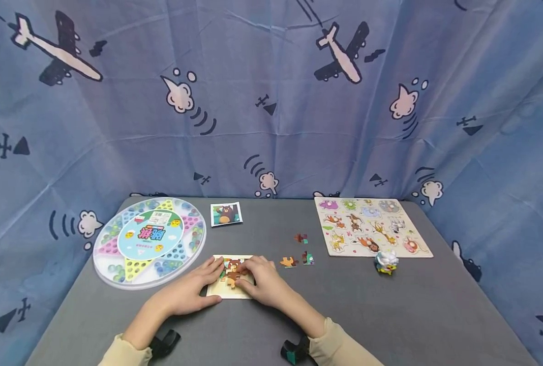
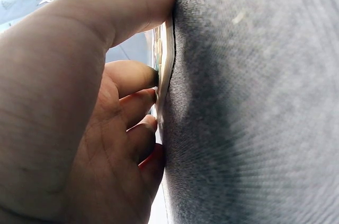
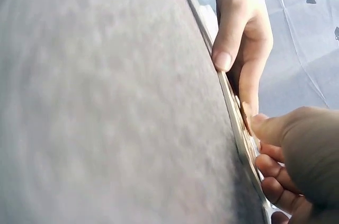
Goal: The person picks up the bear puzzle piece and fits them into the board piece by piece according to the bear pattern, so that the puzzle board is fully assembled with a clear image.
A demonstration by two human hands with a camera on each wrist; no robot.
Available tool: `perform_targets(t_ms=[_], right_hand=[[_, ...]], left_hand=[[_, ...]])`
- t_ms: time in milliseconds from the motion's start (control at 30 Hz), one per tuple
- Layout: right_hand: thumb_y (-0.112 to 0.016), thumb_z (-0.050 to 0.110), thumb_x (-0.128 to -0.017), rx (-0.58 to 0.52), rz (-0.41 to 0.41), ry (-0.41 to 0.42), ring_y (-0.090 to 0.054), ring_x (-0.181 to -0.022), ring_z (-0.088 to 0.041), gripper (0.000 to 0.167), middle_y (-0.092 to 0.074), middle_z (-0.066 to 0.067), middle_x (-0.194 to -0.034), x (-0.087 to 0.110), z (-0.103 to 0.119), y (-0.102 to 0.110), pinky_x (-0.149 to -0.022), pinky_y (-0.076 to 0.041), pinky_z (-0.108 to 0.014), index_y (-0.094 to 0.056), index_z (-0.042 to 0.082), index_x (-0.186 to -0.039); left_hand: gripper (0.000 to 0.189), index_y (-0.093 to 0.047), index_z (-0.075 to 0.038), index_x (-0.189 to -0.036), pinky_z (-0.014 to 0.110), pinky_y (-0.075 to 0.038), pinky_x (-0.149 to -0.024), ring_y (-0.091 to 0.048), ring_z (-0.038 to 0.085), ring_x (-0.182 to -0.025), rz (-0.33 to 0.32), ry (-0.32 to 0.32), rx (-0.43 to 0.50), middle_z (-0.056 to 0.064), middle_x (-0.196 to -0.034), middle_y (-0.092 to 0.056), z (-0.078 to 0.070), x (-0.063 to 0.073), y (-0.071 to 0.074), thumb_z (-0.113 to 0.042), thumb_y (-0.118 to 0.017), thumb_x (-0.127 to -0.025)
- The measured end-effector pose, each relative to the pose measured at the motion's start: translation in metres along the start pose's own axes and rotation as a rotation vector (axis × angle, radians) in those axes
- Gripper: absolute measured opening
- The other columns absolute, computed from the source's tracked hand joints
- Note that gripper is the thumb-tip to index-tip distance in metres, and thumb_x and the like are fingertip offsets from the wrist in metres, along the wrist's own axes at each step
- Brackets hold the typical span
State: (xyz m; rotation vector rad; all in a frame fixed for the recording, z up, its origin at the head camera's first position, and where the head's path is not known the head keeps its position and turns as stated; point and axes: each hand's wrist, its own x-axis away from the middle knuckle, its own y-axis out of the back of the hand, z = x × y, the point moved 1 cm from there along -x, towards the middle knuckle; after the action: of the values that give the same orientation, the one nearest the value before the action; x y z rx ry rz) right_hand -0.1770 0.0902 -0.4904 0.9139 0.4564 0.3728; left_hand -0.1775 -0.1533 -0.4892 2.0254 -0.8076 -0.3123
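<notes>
A small jigsaw board (image 1: 214,291) lies on the grey table, with several brown bear pieces set in it. My left hand (image 1: 186,292) presses on the board's left side, its fingers over the edge and its thumb at the near edge. Over the right part of the board, my right hand (image 1: 266,282) pinches a jigsaw piece (image 3: 246,112) between thumb and fingers, low against the board; the fingers hide most of that piece. Right of the board lie three loose jigsaw pieces: an orange one (image 1: 288,262), a green and dark one (image 1: 307,258) and a brown one (image 1: 301,238).
A round board game (image 1: 103,259) with marbles sits at the left. Behind the jigsaw lies a bear picture card (image 1: 226,214). An animal peg puzzle (image 1: 344,234) stands at the back right, a small white-topped toy figure (image 1: 386,262) at its near edge. A patterned curtain (image 1: 235,101) surrounds the table.
</notes>
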Motion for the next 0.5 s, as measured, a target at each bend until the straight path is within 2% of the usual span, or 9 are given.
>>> perform_targets(t_ms=[233, 500], right_hand=[[-0.08, 0.027, -0.097, 0.071, -0.048, 0.026, -0.058, -0.097, -0.015, 0.019, -0.068, 0.002, -0.104, 0.0, -0.001, -0.011, -0.085, -0.043, -0.035, -0.076, 0.014, -0.111], [-0.079, 0.026, -0.097, 0.064, -0.068, 0.023, -0.057, -0.092, -0.013, 0.019, -0.068, 0.001, -0.103, -0.002, -0.001, -0.012, -0.08, -0.04, -0.029, -0.077, 0.013, -0.11]], left_hand=[[0.078, -0.037, 0.0, -0.163, 0.062, -0.025, -0.127, -0.016, 0.041, -0.162, 0.003, -0.013, 0.0, 0.015, -0.175, -0.026, -0.002, 0.0, 0.002, -0.04, -0.069, -0.103], [0.077, -0.038, 0.0, -0.163, 0.061, -0.024, -0.127, -0.016, 0.04, -0.163, 0.005, -0.025, 0.006, 0.015, -0.174, -0.027, 0.001, -0.002, 0.002, -0.039, -0.068, -0.103]])
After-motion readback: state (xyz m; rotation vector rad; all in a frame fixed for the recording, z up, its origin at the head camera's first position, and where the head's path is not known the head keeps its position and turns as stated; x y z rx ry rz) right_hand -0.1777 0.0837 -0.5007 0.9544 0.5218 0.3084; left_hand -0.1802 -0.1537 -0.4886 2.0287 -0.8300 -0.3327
